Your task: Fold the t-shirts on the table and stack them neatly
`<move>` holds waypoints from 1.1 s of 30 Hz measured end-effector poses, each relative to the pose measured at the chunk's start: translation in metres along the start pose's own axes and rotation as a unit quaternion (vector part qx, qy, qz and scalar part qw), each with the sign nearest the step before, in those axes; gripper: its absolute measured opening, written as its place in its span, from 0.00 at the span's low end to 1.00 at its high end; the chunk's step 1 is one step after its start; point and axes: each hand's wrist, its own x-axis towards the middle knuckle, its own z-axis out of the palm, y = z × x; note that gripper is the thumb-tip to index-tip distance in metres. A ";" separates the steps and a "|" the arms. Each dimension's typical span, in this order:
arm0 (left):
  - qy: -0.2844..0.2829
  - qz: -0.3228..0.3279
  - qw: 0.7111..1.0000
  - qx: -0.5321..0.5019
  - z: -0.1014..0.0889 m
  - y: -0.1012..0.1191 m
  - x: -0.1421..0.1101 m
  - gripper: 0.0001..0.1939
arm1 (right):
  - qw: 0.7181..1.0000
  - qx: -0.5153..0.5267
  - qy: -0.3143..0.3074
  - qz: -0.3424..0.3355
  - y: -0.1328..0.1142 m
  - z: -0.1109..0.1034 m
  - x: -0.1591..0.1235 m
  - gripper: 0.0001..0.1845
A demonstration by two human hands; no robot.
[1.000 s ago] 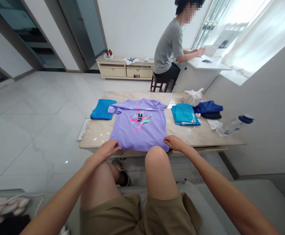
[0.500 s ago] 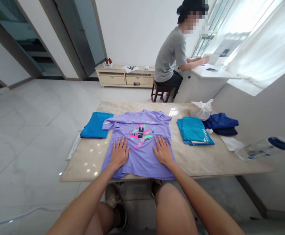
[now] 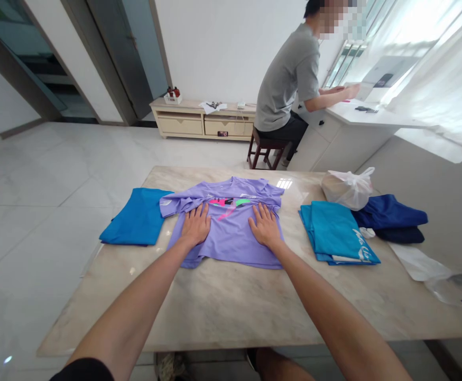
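A purple T-shirt (image 3: 231, 238) with a pink, green and black print lies front up on the table, its chest bunched into folds across the print. My left hand (image 3: 196, 225) presses flat on the shirt's left part, fingers stretched toward the collar. On the right part, my right hand (image 3: 264, 225) lies flat too, fingers spread. Neither hand grips the cloth. The shirt's left sleeve overlaps the edge of a folded blue garment (image 3: 134, 219). To the right is a folded turquoise garment (image 3: 336, 230) with white lettering.
The marble-patterned table (image 3: 223, 312) has a white plastic bag (image 3: 352, 188), dark blue clothing (image 3: 391, 211) and a clear bottle (image 3: 459, 288) on its right side. Beyond it, a person (image 3: 290, 79) sits on a stool (image 3: 268, 148) at a white counter. A low cabinet (image 3: 179, 126) stands by the wall.
Both hands have pushed the shirt away from the table's near edge, and its print has bunched up. The view has moved closer over the table.
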 end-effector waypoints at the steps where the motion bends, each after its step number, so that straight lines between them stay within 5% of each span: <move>1: 0.004 0.002 1.000 -0.001 0.001 -0.001 0.005 0.35 | 1.000 0.002 0.003 -0.002 0.002 0.001 0.006 0.37; 5: 0.016 0.005 1.000 -0.004 0.005 -0.004 0.013 0.35 | 1.000 0.010 0.005 -0.012 0.006 0.001 0.012 0.37; 10: 0.009 -0.009 1.000 -0.005 0.003 -0.003 -0.013 0.36 | 0.996 0.038 0.036 -0.066 0.012 -0.007 -0.021 0.35; 16: -0.008 -0.010 1.000 -0.008 -0.003 0.004 -0.067 0.37 | 0.998 0.036 0.017 -0.057 0.020 -0.015 -0.076 0.35; 33: -0.018 -0.026 0.999 0.011 -0.016 0.026 -0.234 0.39 | 0.996 -0.016 -0.049 -0.074 -0.007 -0.043 -0.219 0.38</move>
